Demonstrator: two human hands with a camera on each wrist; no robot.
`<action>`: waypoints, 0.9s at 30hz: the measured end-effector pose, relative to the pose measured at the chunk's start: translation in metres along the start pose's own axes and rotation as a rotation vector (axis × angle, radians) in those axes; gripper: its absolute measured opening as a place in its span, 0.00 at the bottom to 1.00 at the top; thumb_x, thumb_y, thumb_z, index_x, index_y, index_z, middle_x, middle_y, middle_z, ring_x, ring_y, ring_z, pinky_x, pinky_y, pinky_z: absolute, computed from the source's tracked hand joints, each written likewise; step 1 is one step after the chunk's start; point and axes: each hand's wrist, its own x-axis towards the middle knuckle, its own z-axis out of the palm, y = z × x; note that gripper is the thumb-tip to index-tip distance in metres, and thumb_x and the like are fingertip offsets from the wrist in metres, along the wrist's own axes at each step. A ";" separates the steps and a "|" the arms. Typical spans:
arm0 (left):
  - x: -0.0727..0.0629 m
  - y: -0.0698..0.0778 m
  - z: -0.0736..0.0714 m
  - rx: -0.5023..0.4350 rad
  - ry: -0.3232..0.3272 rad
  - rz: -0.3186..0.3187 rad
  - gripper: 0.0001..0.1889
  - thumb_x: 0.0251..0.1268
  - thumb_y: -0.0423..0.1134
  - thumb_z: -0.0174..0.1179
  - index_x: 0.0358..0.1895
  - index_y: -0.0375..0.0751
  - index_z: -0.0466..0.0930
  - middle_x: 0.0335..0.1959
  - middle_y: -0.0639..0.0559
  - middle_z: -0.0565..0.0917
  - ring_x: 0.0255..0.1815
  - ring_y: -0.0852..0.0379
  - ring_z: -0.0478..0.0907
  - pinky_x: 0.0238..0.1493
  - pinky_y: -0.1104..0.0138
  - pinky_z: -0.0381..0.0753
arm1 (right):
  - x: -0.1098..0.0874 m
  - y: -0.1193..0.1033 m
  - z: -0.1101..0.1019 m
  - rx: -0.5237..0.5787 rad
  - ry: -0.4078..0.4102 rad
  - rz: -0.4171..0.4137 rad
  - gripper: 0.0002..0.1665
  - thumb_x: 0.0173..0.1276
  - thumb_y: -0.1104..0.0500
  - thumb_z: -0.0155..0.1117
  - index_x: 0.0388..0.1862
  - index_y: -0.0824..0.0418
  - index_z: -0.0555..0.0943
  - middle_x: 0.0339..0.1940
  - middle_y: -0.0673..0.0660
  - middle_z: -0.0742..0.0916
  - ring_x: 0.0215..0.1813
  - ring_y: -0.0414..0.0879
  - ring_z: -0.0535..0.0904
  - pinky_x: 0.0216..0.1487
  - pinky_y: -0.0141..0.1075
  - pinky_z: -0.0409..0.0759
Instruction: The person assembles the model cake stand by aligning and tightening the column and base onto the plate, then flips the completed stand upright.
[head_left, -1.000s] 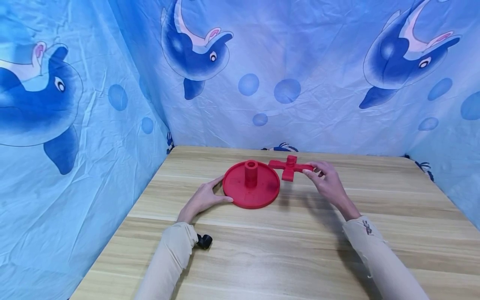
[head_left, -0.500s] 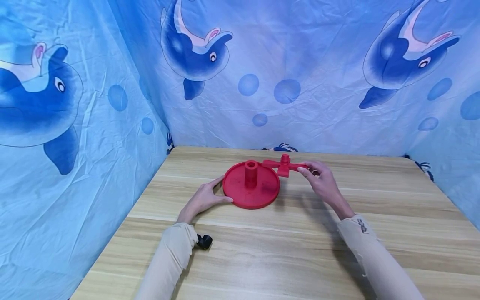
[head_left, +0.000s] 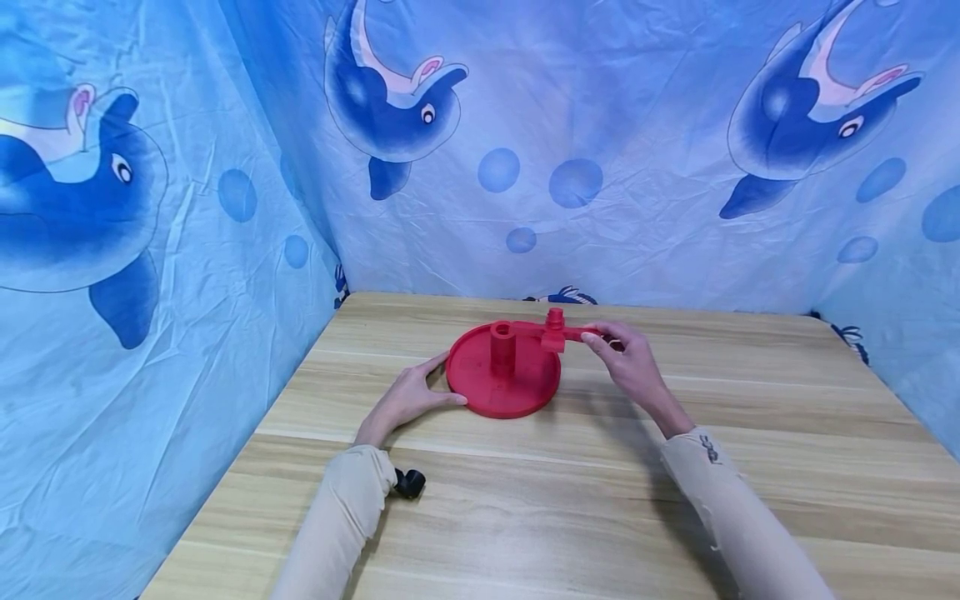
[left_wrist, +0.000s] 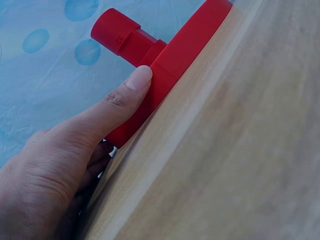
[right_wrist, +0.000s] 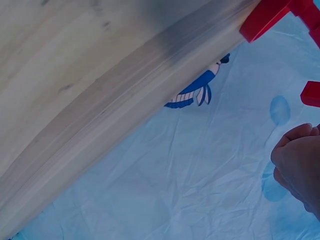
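Observation:
A round red base (head_left: 480, 390) with a raised rim lies flat on the wooden table, and a hollow upright post (head_left: 502, 357) rises from its middle. My left hand (head_left: 408, 398) holds the base by its left edge, fingers behind and thumb at the front. In the left wrist view that thumb presses the red rim (left_wrist: 172, 57). With the thumb and fingers of my right hand (head_left: 628, 360) I pinch one arm of a red cross-shaped piece (head_left: 553, 332) with a stub at its centre. The piece is raised over the base's right side, its far arm close to the post's top; contact cannot be told.
The wooden table (head_left: 525, 517) reaches back to a blue dolphin-print cloth (head_left: 600, 242) hanging behind and at both sides. A small black object (head_left: 410, 484) sits by my left cuff.
My right hand has moved left with the cross-shaped piece, bringing it from beside the base to over its right part. The left hand and the base have stayed in place.

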 end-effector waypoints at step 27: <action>-0.001 0.001 0.001 0.023 0.009 0.002 0.55 0.50 0.66 0.77 0.82 0.52 0.63 0.76 0.45 0.70 0.76 0.44 0.64 0.72 0.44 0.67 | 0.015 0.035 0.028 0.354 -0.094 0.424 0.28 0.80 0.49 0.62 0.61 0.72 0.82 0.45 0.63 0.84 0.43 0.46 0.75 0.46 0.32 0.80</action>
